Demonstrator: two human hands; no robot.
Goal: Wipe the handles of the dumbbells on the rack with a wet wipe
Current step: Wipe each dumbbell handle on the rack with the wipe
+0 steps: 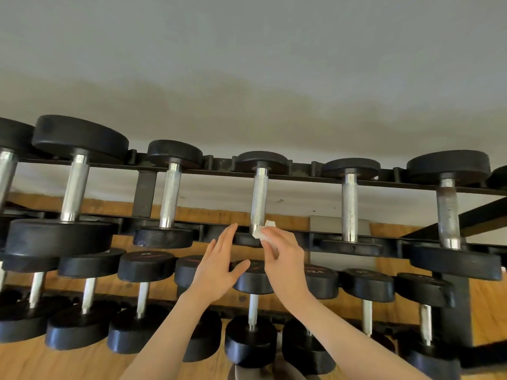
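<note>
Both forearms reach up from the lower edge of the view toward the upper tier of the rack [301, 175]. The right hand [285, 259] is raised with its wrist bent slightly inward, fingers curled and pinching a crumpled white wet wipe [264, 232] between thumb and fingertips. The wipe is pressed against the near end of the knurled steel handle [259, 200] of the middle dumbbell [262, 161] on the top tier — right where the handle meets the near rail of the rack, just above that dumbbell's near head.

The left hand [219, 266] stands beside it, just left of the same handle, holding nothing: palm turned toward the right hand, four fingers straight and close together pointing up at the near rail, thumb spread out to the right over the black head of a lower-tier dumbbell [253, 278]. Whether its fingertips touch the rail cannot be told.

Other dumbbells sit along the top tier to either side, handles running from the far rail to the near one — larger heads toward the rack's left and right ends. A second row fills the lower tier above a wooden floor [24, 360].
</note>
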